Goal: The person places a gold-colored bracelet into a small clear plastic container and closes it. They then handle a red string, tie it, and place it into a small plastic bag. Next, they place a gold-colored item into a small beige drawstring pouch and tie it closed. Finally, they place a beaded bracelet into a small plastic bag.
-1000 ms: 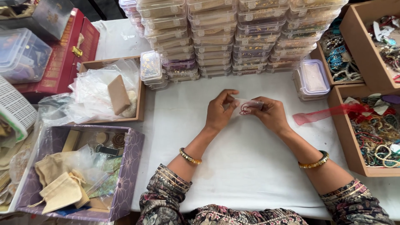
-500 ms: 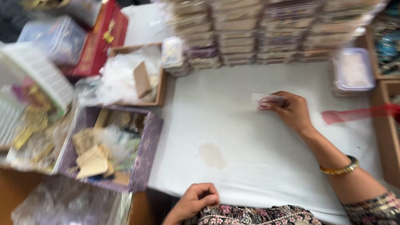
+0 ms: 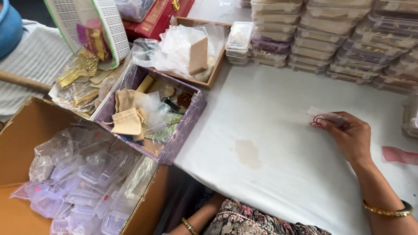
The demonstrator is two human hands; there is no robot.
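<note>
Right now the right hand (image 3: 353, 138) pinches a small clear packet (image 3: 325, 116) with a loop of red thread (image 3: 317, 122) showing at it, just over the white table (image 3: 278, 143). The left hand is down below the table edge; only its wrist with a gold bangle (image 3: 188, 226) shows, so I cannot tell if that hand is spread or closed.

Left of the packet sits a purple box (image 3: 185, 130). Inside it are small tan cloth bags (image 3: 127, 121), clear plastic bags and some little round things. Left of the purple box and lower down is a big brown cardboard box (image 3: 30, 130) full of tiny clear plastic cases (image 3: 82, 178). Behind the purple box is a wooden tray (image 3: 213, 72) with crinkly clear bags and a tan card in it. A white basket (image 3: 87, 21) with shiny gold bits stands further left of that tray. Behind the packet are tall stacks of clear lidded boxes (image 3: 331, 39). To the right of the packet, past the hand, a piece of red ribbon (image 3: 400, 155) lies on the table.
</note>
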